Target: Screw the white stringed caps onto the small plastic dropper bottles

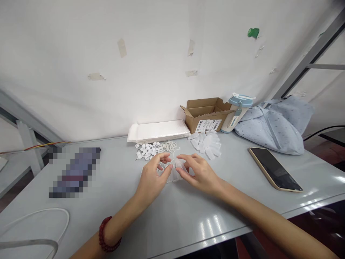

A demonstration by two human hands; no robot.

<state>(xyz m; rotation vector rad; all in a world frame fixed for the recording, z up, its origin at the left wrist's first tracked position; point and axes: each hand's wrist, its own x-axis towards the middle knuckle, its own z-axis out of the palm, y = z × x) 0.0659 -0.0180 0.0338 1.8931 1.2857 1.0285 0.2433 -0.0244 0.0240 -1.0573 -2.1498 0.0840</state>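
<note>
My left hand [155, 176] and my right hand [198, 172] meet over the middle of the grey table [172, 216]. Their fingers pinch together on a small translucent plastic tube [178, 164] held between them. A red bead bracelet [105, 235] is on my left wrist. Just beyond the hands lies a heap of small white plastic caps [151, 149], and to its right a fan of clear plastic tubes [207, 144]. A clear plastic bag [174, 177] lies under the hands.
A stack of white flat packets [159, 131] and an open cardboard box [206, 113] stand by the wall. A lidded drinking cup [237, 111], a pale blue bag [277, 124] and a phone [275, 168] lie at the right. A white loop [35, 226] is at the left.
</note>
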